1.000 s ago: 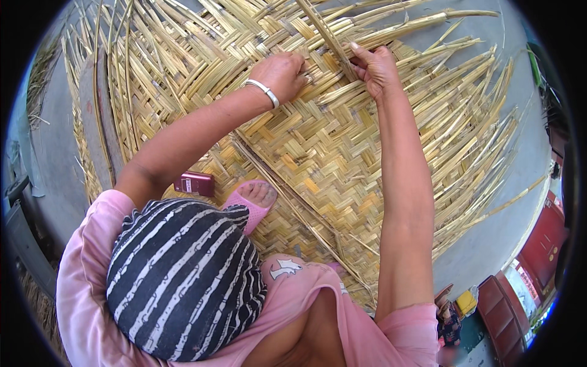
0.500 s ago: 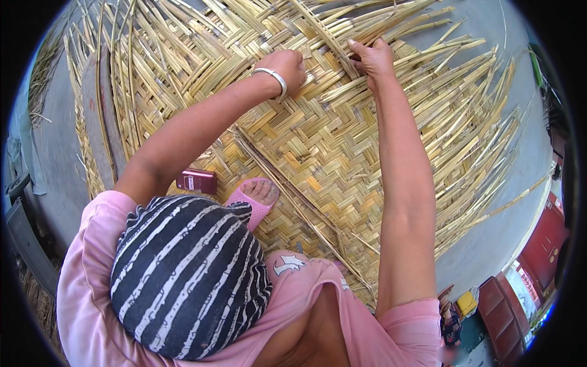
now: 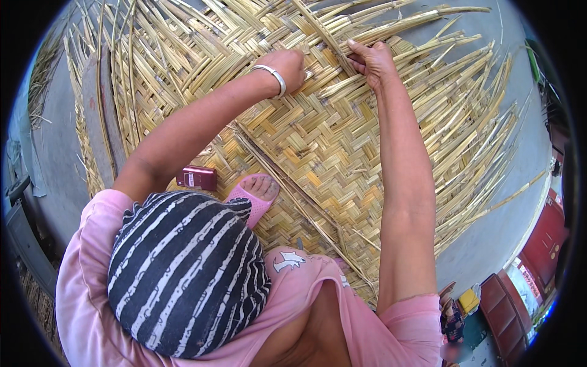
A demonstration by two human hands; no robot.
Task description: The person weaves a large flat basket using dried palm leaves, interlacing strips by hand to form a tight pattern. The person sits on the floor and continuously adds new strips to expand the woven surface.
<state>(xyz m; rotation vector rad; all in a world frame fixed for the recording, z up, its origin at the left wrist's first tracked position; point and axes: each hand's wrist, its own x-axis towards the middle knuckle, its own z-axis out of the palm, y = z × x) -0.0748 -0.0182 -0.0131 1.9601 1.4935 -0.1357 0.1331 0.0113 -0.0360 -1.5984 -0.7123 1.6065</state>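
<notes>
— Has anything moved since a moment ago?
— Barely: both hands have stayed at the far working edge of the wide, pale yellow woven bamboo-strip mat (image 3: pixel 318 147), and the left hand (image 3: pixel 287 66) has closed in a little tighter on the weave.
— How does the mat look?
— Flat on the grey ground, herringbone-plaited in the middle, with long loose strips fanning out past the hands.
— And the fingers?
— Left fingers are curled together, pressed down onto the weave; whether they pinch a strip I cannot tell. The right hand (image 3: pixel 372 59) is closed around a loose flat bamboo strip (image 3: pixel 321 33) that slants away across the mat.
— The arms?
— Both reach out nearly straight over the mat, a silver bangle (image 3: pixel 273 77) on the left wrist. A foot in a pink sandal (image 3: pixel 254 197) rests on the mat's near edge, a small dark red phone (image 3: pixel 197 178) beside it.
</notes>
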